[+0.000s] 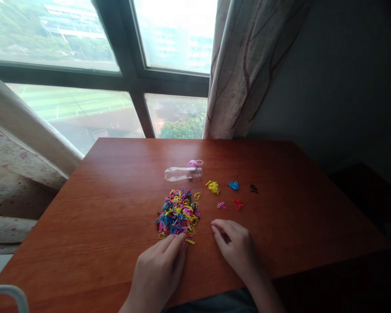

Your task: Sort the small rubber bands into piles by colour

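While the left hand has its fingers curled at the near edge of the mixed pile, lower centre of the frame, separate one band at a time. The right hand, lower right of centre, has thumb and fingertips close together; any grip in either hand cannot be told. Keep the yellow bands, blue bands and red bands apart.

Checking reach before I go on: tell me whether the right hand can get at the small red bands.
Probably yes: the right hand is just on their near side, nothing shows between it and the red bands, and the pink bands lie off to the left.
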Motion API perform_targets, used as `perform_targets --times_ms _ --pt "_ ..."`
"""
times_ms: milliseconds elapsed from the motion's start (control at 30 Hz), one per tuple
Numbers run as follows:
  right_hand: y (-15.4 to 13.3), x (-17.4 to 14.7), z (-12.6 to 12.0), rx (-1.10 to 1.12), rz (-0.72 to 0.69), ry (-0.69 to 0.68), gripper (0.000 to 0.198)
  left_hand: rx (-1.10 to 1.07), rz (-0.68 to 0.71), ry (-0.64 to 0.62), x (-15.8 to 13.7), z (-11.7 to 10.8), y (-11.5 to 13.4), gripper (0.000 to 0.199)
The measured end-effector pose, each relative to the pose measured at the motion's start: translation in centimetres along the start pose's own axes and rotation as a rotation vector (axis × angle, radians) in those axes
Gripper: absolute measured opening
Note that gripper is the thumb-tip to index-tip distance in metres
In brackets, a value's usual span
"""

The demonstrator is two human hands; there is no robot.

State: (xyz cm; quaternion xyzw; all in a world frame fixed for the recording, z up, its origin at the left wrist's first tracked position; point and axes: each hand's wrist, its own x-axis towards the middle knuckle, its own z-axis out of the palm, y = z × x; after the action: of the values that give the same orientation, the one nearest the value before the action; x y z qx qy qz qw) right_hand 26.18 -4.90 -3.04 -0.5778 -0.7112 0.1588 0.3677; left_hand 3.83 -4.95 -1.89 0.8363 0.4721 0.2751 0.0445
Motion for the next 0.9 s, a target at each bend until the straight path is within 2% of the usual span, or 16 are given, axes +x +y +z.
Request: perform_targets --times_ms 133,367,667,767,900 --pt "0.0 0.0 0.0 0.004 -0.001 0.006 0.014 -0.003 -0.001 -0.011 0.1 -0.2 0.2 0.021" --pt "-0.1 0.0 0.0 0.001 -0.005 0.008 0.014 0.073 0.043 -0.120 0.7 0.3 0.8 0.022" --pt "0.0 0.0 0.0 0.006 0.002 0.010 0.014 -0.043 -0.003 -0.055 1.4 -0.5 1.0 0.022" --pt "0.0 0.1 0.0 0.003 -0.001 0.008 0.014 -0.112 -0.037 -0.063 3.2 -0.8 1.3 0.020" --pt "0.0 0.2 0.0 -0.008 -0.011 0.003 0.015 -0.124 -0.051 -0.066 8.1 -0.7 1.6 0.018"
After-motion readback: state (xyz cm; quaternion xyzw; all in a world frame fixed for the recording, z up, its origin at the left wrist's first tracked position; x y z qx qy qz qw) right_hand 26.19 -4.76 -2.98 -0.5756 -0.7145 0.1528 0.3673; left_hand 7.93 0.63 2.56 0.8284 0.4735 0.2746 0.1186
